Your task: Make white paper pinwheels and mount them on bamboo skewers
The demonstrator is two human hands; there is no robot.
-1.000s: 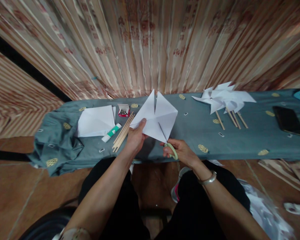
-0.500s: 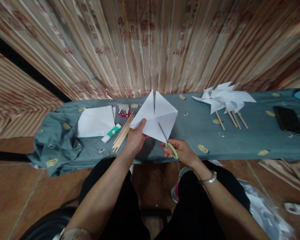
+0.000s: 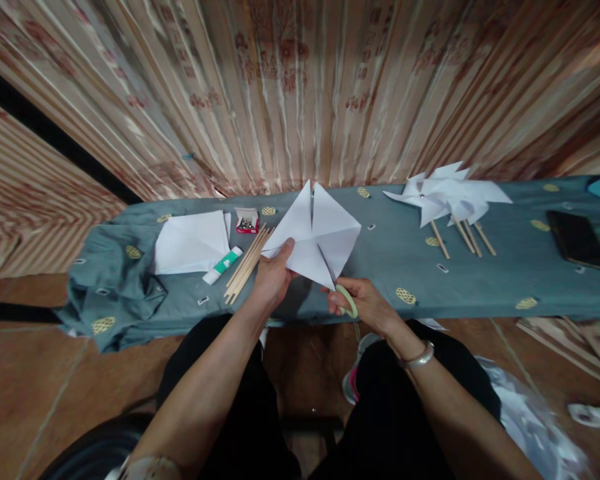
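Observation:
A white square of paper [image 3: 300, 227], creased and slit inward from its far corner, is held above the cloth-covered table. My left hand [image 3: 275, 267] pinches its left part, thumb on top. Closed round the light green handles of a pair of scissors [image 3: 349, 301] is my right hand [image 3: 363, 300]. The dark scissor blades lie along the paper's near corner, pointing towards its middle. Left of the paper lie several wooden sticks [image 3: 247, 267], a green and white glue stick [image 3: 223, 265] and a small red box of metal pins [image 3: 247, 221].
A stack of white paper [image 3: 193, 243] lies on the left of the table. Several finished paper pinwheels [image 3: 450, 193] on sticks rest at the right, near a black phone [image 3: 579, 240]. A patterned curtain [image 3: 300, 100] hangs behind. A plastic bag [image 3: 530, 427] sits on the floor.
The paper has shifted slightly to the right and turned a little. My right hand and the scissors stay at its near corner.

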